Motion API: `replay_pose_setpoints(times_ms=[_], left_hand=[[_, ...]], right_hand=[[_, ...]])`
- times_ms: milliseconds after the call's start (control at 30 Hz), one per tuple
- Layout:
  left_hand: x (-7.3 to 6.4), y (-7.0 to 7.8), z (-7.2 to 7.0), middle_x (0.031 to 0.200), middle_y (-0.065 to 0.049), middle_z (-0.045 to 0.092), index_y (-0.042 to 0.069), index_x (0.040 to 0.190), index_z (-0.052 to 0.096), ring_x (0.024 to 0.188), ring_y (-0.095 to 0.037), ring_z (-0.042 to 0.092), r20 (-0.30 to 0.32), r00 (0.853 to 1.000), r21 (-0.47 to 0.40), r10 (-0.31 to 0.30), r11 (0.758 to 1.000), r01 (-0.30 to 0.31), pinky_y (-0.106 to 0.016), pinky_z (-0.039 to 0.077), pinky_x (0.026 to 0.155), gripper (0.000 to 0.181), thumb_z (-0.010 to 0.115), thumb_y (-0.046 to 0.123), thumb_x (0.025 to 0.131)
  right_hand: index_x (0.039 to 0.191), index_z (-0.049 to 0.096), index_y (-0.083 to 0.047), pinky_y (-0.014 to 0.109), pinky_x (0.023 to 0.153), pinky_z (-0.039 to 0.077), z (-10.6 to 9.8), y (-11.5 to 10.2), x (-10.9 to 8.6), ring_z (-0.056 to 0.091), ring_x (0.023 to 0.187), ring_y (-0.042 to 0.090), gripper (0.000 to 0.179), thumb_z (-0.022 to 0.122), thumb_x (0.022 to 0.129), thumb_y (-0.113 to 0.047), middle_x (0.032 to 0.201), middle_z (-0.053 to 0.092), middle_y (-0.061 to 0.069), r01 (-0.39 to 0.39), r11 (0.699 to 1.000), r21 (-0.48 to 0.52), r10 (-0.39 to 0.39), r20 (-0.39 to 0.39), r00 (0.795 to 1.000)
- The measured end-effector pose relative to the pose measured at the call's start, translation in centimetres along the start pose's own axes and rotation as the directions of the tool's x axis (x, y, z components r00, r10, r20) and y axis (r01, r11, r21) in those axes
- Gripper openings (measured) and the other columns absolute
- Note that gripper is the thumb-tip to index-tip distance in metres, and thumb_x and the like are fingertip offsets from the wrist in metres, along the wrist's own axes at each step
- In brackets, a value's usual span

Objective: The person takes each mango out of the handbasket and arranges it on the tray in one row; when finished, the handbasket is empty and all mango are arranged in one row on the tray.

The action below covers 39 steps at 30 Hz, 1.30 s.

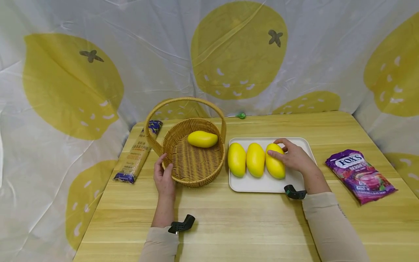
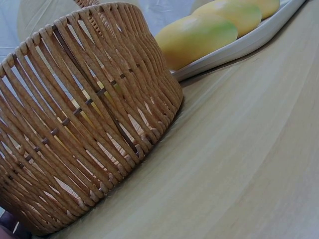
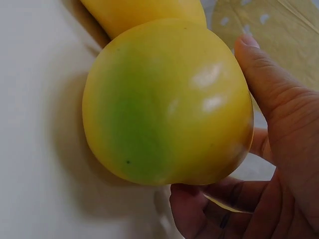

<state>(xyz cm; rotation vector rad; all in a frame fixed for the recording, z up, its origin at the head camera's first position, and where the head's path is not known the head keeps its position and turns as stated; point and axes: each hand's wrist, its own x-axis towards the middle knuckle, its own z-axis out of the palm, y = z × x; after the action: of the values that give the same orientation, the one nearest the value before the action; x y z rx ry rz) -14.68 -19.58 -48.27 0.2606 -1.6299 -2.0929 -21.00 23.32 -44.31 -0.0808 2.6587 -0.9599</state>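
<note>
A woven basket [image 1: 196, 178] with a tall arched handle stands left of centre, and one yellow mango [image 1: 202, 139] lies inside it. My left hand [image 1: 164, 181] holds the basket's near left side, thumb and fingers at the rim. To the right, a white tray [image 1: 258, 185] bears a row of three mangoes. My right hand [image 1: 294, 157] grips the rightmost mango [image 1: 276, 165], its thumb on one side and fingers round the other. In the right wrist view this mango [image 3: 169, 104] shows a green patch, and it hides part of the fingers.
A pack of spaghetti [image 1: 135, 156] lies left of the basket, partly behind its handle. At the right of the wooden table [image 1: 229, 225] is a purple Fox's candy bag [image 1: 360, 176]. A small green-wrapped lollipop [image 1: 241, 115] lies at the back edge, before a lemon-print curtain [image 1: 157, 54].
</note>
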Motion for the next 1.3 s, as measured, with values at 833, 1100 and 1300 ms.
replay_pose_setpoints(times_ms=[833,1100,1300], left_hand=[[0.0,0.1,0.0,0.155,-0.011,0.042,-0.001,0.141,0.051,0.143,-0.03,0.04,-0.006,1.0,0.015,-0.022,1.0,0.022,-0.019,0.047,0.102,0.042,0.047,-0.002,0.099],[0.1,0.0,0.1,0.153,-0.011,0.044,-0.002,0.141,0.051,0.142,-0.032,0.04,-0.007,1.0,0.02,-0.012,1.0,0.012,-0.018,0.045,0.1,0.042,0.047,-0.003,0.099],[0.0,0.0,0.0,0.154,-0.01,0.043,-0.002,0.142,0.05,0.141,-0.032,0.041,-0.005,1.0,0.018,-0.021,1.0,0.021,-0.023,0.047,0.103,0.043,0.047,-0.002,0.099]], right_hand=[[0.154,0.037,-0.017,0.055,0.094,0.049,-0.3,0.2,-0.2,0.055,0.121,0.049,0.081,0.054,0.094,-0.069,0.141,0.051,0.033,0.005,1.0,-0.003,-0.005,0.007,1.0],[0.157,0.034,-0.01,0.067,0.105,0.042,-1.5,-1.5,-1.4,0.046,0.132,0.05,0.086,0.053,0.095,-0.068,0.148,0.047,0.029,0.056,0.998,-0.013,-0.057,-0.07,0.996],[0.152,0.044,-0.013,0.066,0.109,0.04,-1.7,-4.3,-3.3,0.048,0.132,0.047,0.074,0.06,0.096,-0.059,0.143,0.054,0.025,0.18,0.984,0.0,-0.178,-0.139,0.974]])
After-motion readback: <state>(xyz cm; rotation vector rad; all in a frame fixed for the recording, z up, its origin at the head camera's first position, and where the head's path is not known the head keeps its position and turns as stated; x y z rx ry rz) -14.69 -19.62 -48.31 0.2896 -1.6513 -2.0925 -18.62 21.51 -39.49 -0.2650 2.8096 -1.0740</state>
